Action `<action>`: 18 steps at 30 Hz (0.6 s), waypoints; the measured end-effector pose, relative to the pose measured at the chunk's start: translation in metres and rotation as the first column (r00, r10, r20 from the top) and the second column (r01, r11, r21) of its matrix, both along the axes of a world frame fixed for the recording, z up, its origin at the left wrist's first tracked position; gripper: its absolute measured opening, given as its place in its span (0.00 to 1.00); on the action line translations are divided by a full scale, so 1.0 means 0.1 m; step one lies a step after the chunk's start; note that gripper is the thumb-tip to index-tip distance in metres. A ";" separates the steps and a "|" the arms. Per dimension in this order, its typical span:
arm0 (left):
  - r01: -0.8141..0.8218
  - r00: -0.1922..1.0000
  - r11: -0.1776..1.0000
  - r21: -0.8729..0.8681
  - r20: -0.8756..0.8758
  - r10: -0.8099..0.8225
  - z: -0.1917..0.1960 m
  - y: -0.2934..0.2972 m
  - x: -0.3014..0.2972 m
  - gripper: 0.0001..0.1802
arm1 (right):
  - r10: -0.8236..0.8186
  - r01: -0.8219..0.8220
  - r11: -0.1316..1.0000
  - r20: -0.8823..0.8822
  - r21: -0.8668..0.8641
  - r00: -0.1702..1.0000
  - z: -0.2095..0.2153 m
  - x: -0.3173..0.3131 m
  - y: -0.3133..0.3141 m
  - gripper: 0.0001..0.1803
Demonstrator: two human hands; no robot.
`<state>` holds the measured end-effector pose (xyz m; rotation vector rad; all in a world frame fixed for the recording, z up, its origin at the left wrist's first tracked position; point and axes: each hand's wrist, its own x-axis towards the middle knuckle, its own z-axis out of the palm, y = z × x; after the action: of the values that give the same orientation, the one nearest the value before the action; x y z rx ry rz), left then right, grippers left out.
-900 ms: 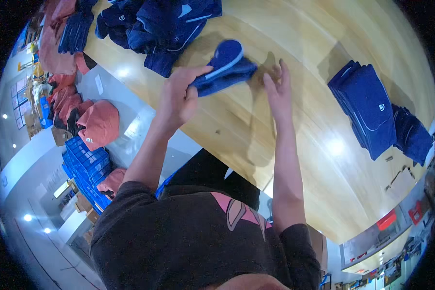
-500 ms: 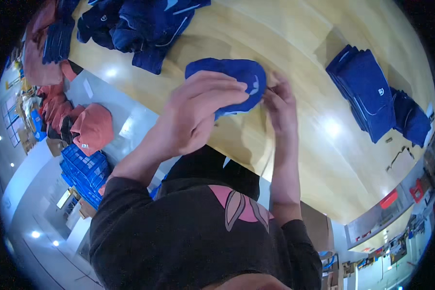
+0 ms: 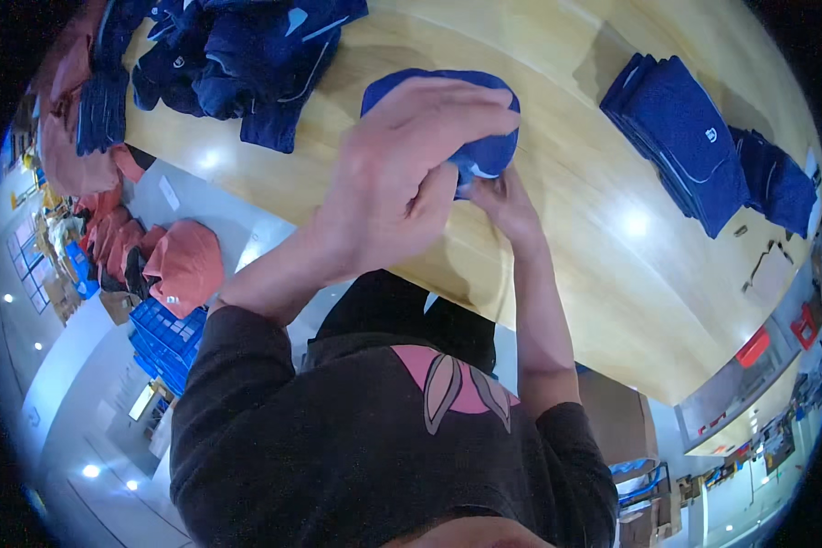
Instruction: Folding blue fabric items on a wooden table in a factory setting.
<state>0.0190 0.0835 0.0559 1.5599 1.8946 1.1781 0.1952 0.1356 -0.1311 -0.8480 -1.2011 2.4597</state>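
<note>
Now both hands are at the same piece, the blue cloth [image 3: 498,151], a compact rounded bundle with a pale patch on its near side. It lies beneath the left hand [image 3: 402,164] and just beyond the right hand [image 3: 511,205]. Compared with the earlier views, the right hand has moved from the bundle's right end to its near edge, and the left hand covers more of its top. That means the bundle is covered from above and met from the near side at once.

The left hand arches over the cloth, fingers close together and pointing to its right end, thumb bent on the near side; I cannot tell how firmly it grips. The right hand meets the near corner, but its fingertips are partly hidden, so a pinch cannot be confirmed.

Well to the right of the right hand, a neat folded navy stack [image 3: 680,137] stands on the pale wooden surface [image 3: 630,301], with a smaller folded pile [image 3: 776,183] just beyond it. Beyond and left of the left hand lies a loose heap of navy garments [image 3: 247,64]. Farther left and nearer the person are red fabric [image 3: 187,265] and a blue crate [image 3: 169,338].
</note>
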 end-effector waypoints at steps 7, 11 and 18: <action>0.062 0.993 0.994 0.086 -0.103 -0.053 -0.01 0.38 0.10 0.25 | 0.037 -0.042 0.997 0.076 0.058 0.996 -0.27 -0.04 0.12 0.35; 0.194 0.943 0.972 0.133 -0.297 -0.148 0.11 0.44 -0.12 0.22 | -0.480 0.241 0.746 0.250 0.621 0.841 0.41 0.06 0.50 0.34; 0.260 0.876 0.965 0.045 -0.432 -0.216 -1.01 -0.14 -0.03 0.21 | -0.572 -0.024 0.427 0.290 0.904 0.767 0.50 0.87 0.59 0.34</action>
<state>0.0164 0.0691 -0.0454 2.1813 1.8363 0.8889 0.2821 0.1951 -0.0808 -1.2966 -2.0058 0.9447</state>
